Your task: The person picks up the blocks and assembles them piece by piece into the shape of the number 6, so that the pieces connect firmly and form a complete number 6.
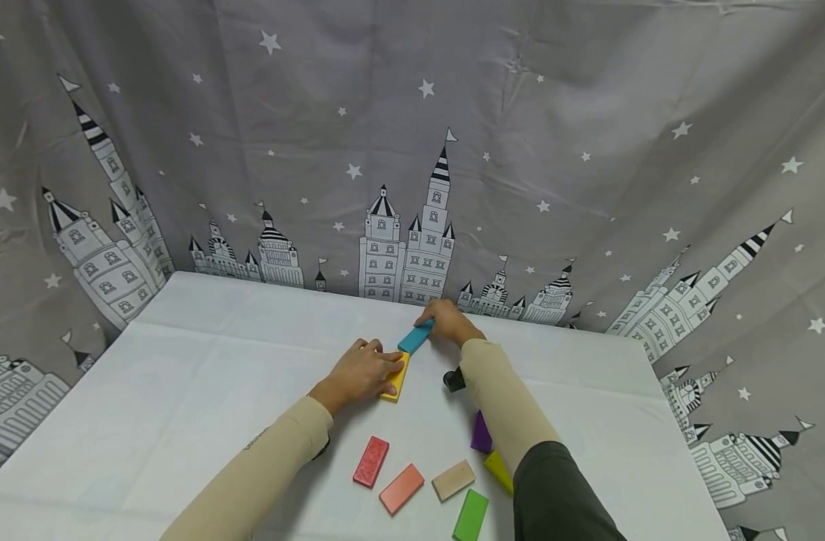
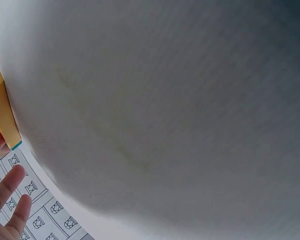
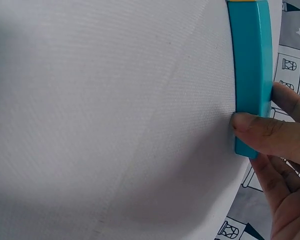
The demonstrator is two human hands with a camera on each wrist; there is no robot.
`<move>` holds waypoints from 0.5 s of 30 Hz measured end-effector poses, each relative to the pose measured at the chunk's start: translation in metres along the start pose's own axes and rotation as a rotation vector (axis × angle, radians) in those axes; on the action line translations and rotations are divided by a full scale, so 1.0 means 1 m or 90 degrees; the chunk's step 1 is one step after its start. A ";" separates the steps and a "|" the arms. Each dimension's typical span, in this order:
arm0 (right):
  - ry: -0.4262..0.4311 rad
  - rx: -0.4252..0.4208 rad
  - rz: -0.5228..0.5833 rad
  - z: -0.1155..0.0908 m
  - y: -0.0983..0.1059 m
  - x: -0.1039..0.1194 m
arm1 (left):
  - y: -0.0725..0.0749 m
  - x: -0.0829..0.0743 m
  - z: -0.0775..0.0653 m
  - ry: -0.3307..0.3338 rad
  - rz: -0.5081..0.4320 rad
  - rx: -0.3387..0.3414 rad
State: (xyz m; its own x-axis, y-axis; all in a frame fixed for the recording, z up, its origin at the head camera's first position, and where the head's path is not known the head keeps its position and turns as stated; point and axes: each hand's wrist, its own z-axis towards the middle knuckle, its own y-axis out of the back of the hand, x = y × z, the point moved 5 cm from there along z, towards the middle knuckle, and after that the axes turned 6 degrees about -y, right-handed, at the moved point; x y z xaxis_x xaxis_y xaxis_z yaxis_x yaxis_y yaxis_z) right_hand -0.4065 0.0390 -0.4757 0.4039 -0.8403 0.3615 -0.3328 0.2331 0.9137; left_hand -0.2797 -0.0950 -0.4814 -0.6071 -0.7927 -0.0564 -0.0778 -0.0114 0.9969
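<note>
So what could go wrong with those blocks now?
The blue block meets the yellow block at an angle, so a push from the right hand might jog both. The left hand, on the yellow block, could nudge it too. And the right sleeve, overlapping the purple block in the head view, might brush it.

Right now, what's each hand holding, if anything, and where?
Right hand: blue block, by the end away from the yellow block. Left hand: touching the yellow block; whether it grips can't be told.
</note>
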 end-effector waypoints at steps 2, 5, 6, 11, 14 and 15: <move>0.002 -0.002 -0.001 -0.001 0.000 0.000 | 0.000 0.000 0.000 0.001 0.001 0.001; 0.011 -0.006 0.000 -0.001 0.001 0.001 | -0.001 0.001 0.001 0.004 0.000 0.002; 0.016 -0.008 -0.003 -0.002 0.001 0.001 | -0.001 0.001 0.001 0.005 -0.001 0.003; 0.017 -0.007 0.002 -0.003 0.000 -0.001 | -0.001 0.000 0.001 0.000 0.001 0.007; 0.012 -0.006 0.015 -0.003 0.000 -0.003 | 0.000 0.000 0.001 -0.003 0.007 0.005; 0.010 -0.007 0.019 -0.003 0.000 -0.004 | 0.000 0.000 0.001 -0.003 0.008 0.003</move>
State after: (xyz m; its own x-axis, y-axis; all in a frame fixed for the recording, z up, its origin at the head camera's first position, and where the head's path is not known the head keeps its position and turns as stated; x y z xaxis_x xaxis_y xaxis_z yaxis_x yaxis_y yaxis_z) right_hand -0.4052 0.0435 -0.4762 0.4080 -0.8250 0.3910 -0.3356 0.2628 0.9046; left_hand -0.2801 -0.0946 -0.4812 -0.6117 -0.7898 -0.0447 -0.0743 0.0012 0.9972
